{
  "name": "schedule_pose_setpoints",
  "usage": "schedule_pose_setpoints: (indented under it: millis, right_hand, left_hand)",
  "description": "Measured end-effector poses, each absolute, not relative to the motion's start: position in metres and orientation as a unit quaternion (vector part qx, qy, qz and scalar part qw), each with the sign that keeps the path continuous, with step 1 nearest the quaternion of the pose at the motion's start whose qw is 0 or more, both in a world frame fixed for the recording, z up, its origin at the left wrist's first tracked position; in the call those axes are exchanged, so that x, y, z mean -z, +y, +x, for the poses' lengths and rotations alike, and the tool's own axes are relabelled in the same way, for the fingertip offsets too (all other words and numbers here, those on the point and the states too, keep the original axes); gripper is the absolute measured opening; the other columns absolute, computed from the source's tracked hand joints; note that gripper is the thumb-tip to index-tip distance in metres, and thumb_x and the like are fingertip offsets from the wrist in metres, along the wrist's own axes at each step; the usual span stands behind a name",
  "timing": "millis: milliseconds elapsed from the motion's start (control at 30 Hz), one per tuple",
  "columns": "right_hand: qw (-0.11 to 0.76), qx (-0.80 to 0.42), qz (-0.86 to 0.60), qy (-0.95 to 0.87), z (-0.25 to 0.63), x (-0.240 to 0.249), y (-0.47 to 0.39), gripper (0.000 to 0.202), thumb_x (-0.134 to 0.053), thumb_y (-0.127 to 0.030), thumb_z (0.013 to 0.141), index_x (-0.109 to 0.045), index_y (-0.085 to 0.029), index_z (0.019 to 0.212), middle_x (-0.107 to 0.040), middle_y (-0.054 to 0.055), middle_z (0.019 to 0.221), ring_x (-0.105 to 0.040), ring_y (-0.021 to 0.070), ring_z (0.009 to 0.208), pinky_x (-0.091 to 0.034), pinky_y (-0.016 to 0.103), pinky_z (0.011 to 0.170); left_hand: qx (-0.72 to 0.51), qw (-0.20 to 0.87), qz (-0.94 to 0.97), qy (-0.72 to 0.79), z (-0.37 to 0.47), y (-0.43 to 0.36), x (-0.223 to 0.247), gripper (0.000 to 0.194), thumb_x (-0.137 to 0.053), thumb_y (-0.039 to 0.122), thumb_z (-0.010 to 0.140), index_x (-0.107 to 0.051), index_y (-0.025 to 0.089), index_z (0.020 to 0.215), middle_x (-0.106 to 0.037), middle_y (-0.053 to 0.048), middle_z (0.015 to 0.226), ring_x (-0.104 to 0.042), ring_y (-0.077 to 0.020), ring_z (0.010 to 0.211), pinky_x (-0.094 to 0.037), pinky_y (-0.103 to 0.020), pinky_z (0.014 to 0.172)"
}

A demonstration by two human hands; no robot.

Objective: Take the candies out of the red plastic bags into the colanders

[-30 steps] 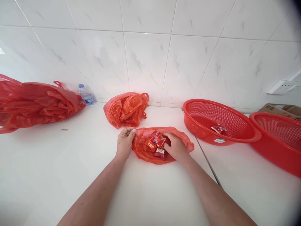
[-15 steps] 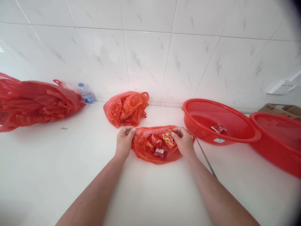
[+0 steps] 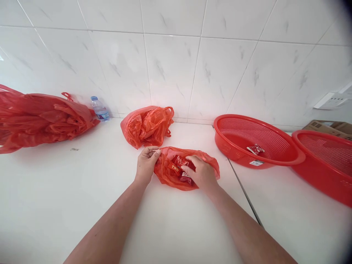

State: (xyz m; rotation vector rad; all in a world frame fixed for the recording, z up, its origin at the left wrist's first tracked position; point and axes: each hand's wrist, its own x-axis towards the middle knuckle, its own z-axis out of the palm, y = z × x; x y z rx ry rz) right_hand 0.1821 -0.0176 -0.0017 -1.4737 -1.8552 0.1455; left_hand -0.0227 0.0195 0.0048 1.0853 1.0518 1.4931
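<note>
**Hands at the open red bag**

The red bag (image 3: 170, 176) lies on the white counter (image 3: 82, 190) between both hands. The right hand (image 3: 200, 172) covers part of the candy packets (image 3: 176, 165) inside; whether it grips one cannot be determined. The left hand (image 3: 145, 165) pinches the bag's rim.

text: none legible | snack packets (image 3: 176, 167): print blurred | basket sticker (image 3: 257, 163): unreadable

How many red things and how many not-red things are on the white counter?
Red plastic bags: 3 (open bag, bag behind it, pile at left)
Red baskets: 2 (near, far right)
Clear water bottle: 1
Brown cardboard box: 1
Total: 7
</note>
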Motion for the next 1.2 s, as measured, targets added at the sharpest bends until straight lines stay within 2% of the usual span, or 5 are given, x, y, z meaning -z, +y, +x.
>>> schedule_pose_setpoints:
  millis: [400,700,933,1033,1200]
  right_hand:
    - [0.479,-0.160,-0.648,-0.570,0.213,-0.001,-0.005,0.019,-0.045,-0.036,0.085,-0.058,-0.023,0.081,-0.066,0.004,0.082,-0.059,0.0214,0.075,-0.043,0.035,0.067]
    - [0.498,-0.313,-0.532,-0.609,0.205,-0.008,-0.009,0.018,-0.049,-0.039,0.085,-0.051,-0.024,0.076,-0.062,0.000,0.076,-0.059,0.0182,0.071,-0.046,0.031,0.065]
    - [0.475,-0.422,-0.445,-0.631,0.195,-0.014,-0.017,0.010,-0.053,-0.030,0.084,-0.054,-0.022,0.079,-0.067,0.003,0.103,-0.061,0.0185,0.100,-0.047,0.035,0.087]
    - [0.463,-0.415,-0.439,-0.649,0.196,-0.014,-0.018,0.007,-0.053,-0.028,0.084,-0.056,-0.022,0.082,-0.066,0.003,0.104,-0.061,0.0181,0.099,-0.048,0.035,0.086]
    - [0.464,-0.419,-0.440,-0.645,0.195,-0.017,-0.021,0.011,-0.055,-0.028,0.083,-0.059,-0.022,0.091,-0.066,0.003,0.103,-0.062,0.0166,0.095,-0.048,0.034,0.087]
  left_hand:
    - [-0.622,0.436,0.477,0.443,-0.024,0.021,-0.003,0.032,-0.067,0.032,0.073,-0.056,0.020,0.102,-0.059,0.002,0.074,-0.054,-0.0096,0.062,-0.045,-0.022,0.060]
    - [-0.553,-0.021,0.727,0.408,-0.014,-0.004,-0.022,0.025,-0.057,0.020,0.081,-0.063,0.023,0.106,-0.059,-0.009,0.117,-0.053,-0.0235,0.112,-0.041,-0.040,0.099]
    - [-0.389,0.143,0.829,0.375,0.006,-0.019,-0.015,0.059,-0.053,0.037,0.087,-0.034,0.022,0.141,-0.034,-0.012,0.149,-0.034,-0.0263,0.135,-0.036,-0.043,0.106]
    - [-0.370,0.240,0.798,0.412,0.004,-0.012,-0.008,0.070,-0.054,0.041,0.086,-0.024,0.024,0.146,-0.040,-0.013,0.145,-0.038,-0.0288,0.133,-0.037,-0.047,0.104]
    - [-0.420,0.363,0.703,0.444,0.005,-0.006,-0.005,0.041,-0.058,0.039,0.081,-0.059,0.028,0.121,-0.066,-0.006,0.113,-0.060,-0.0258,0.106,-0.046,-0.038,0.090]
